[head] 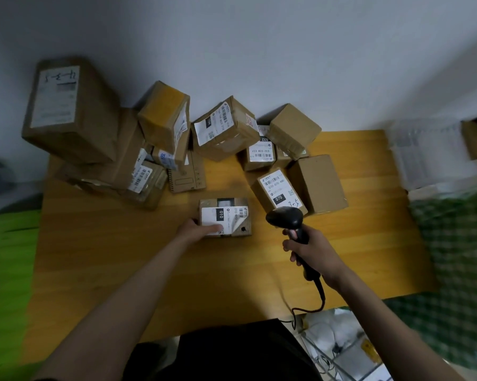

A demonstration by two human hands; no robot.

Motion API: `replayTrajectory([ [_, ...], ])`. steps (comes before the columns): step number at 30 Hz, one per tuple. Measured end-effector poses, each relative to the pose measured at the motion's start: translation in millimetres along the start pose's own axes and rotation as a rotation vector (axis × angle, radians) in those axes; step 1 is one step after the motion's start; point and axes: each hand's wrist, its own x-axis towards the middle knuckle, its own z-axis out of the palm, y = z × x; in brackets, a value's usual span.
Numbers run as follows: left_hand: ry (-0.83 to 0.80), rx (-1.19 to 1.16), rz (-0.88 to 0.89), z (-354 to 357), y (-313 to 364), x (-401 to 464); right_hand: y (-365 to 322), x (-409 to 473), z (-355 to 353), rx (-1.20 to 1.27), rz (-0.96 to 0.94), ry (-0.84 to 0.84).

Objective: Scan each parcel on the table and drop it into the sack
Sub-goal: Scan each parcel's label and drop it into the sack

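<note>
Brown cardboard is filling most of what we are seeing: we are standing at six o'clock of a wooden table [100, 270] and looking down on a spread of parcels. We are gripping a black scanner [289, 221] in our right hand [314, 251], fingers curled round its handle, with its head pointing toward eleven o'clock at the parcel [226, 215] lying near the table's middle. Our left hand [196, 229] is resting on that parcel's near left corner, fingers lying fairly straight over its white label [221, 215], which is reading 010 and is peeling up at one corner. The scanner's cable [314, 295] is trailing back toward six o'clock and off the table edge. At one o'clock from the scanner, a box marked 070 [278, 191] is lying tilted, touching a plain box [318, 182] at its three o'clock side. Farther back, toward twelve o'clock, more boxes are leaning on one another against the wall [259, 50], and a taller stack [72, 111] is piling up at ten o'clock. Green fabric [6, 270] is showing at nine o'clock, and a green checked cloth [457, 257] at three o'clock. We cannot tell which of these, if either, is the sack.
</note>
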Motion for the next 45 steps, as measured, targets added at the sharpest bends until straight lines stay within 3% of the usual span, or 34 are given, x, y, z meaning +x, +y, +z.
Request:
replayTrajectory([
  [11,0.069,-0.115,0.022,20.5,-18.5,-15.1,1.0,100.2,87.9,-0.145,-0.108,0.203],
  [17,0.057,-0.173,-0.002,22.6,-22.5,-14.0,12.2,110.9,110.2,-0.242,-0.200,0.292],
  [29,-0.025,-0.290,-0.058,22.7,-23.6,-18.0,38.7,115.2,74.1,-0.216,-0.121,-0.032],
  [36,-0.015,-0.357,-0.079,25.9,-19.8,-32.0,40.2,110.6,69.1,-0.137,-0.129,-0.112],
  [45,-0.050,-0.338,0.077,-13.5,-10.2,-95.3,1.7,75.3,37.7,-0.070,-0.229,-0.221],
])
